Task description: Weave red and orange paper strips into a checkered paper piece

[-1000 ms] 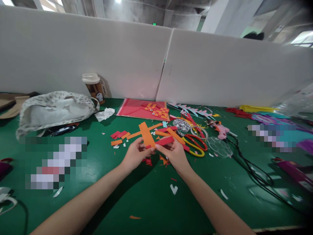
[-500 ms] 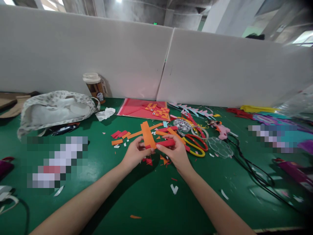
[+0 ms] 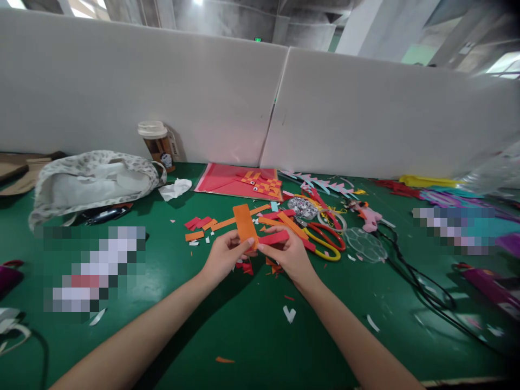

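Above the middle of the green table, my left hand (image 3: 227,252) pinches the lower end of orange paper strips (image 3: 244,222), thumb on top. My right hand (image 3: 289,250) is closed on a red paper strip (image 3: 274,237), which crosses at the lower end of the orange ones. The fingertips of both hands nearly meet there, and they hide how the strips join. Just beyond lie loose orange and red strips (image 3: 225,222) and small scraps. Scissors with red and yellow handles (image 3: 327,241) rest to the right of my right hand.
A red paper pack (image 3: 221,181) with a woven orange-red piece (image 3: 264,184) lies behind. A pink glue gun (image 3: 370,218) with a black cord is at right. A lidded cup (image 3: 156,146) and a spotted cloth bag (image 3: 89,181) stand left. A white partition (image 3: 142,81) closes the back.
My left thumb has moved up onto the orange strips. These now lie more nearly on top of each other, and the red strip has shifted slightly. The table things are unchanged.
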Tool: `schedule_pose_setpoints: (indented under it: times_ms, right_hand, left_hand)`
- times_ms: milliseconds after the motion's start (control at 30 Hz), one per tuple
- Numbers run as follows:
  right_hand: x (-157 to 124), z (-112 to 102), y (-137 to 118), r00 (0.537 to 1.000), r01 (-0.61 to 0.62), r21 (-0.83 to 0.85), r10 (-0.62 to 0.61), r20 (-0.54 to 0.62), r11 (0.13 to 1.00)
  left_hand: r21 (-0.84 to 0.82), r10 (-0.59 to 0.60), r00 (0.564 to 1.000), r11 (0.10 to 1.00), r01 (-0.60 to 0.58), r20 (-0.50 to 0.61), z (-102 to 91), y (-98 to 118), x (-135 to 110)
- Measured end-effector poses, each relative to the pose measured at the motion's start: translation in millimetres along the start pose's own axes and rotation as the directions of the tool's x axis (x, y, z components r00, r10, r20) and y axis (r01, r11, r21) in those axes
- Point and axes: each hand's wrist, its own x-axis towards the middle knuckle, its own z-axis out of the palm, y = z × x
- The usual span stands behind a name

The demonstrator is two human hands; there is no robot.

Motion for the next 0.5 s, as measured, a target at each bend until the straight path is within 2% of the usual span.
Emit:
schedule_pose_setpoints:
  times_ms: [200, 400, 500]
  right_hand:
    - [0.2, -1.0, 2.0, 1.0, 0.03, -0.016, -0.03, -0.005, 0.999]
    - [-0.2, -0.8, 0.6, 0.999, 0.029, -0.018, -0.03, -0.032, 0.999]
    - [-0.2, -0.5, 0.4, 0.999, 0.028, -0.011, -0.029, -0.034, 1.0]
  left_hand:
    - [-0.02, -0.022, 1.0, 1.0, 0.021, -0.018, 1.9, 2.2, -0.5]
    - [-0.03, 0.027, 0.992, 0.999, -0.031, -0.12, 2.8, 2.8, -0.9]
    - [-0.066, 0.028, 0.993, 0.997, -0.036, -0.114, 1.0, 0.9, 0.2]
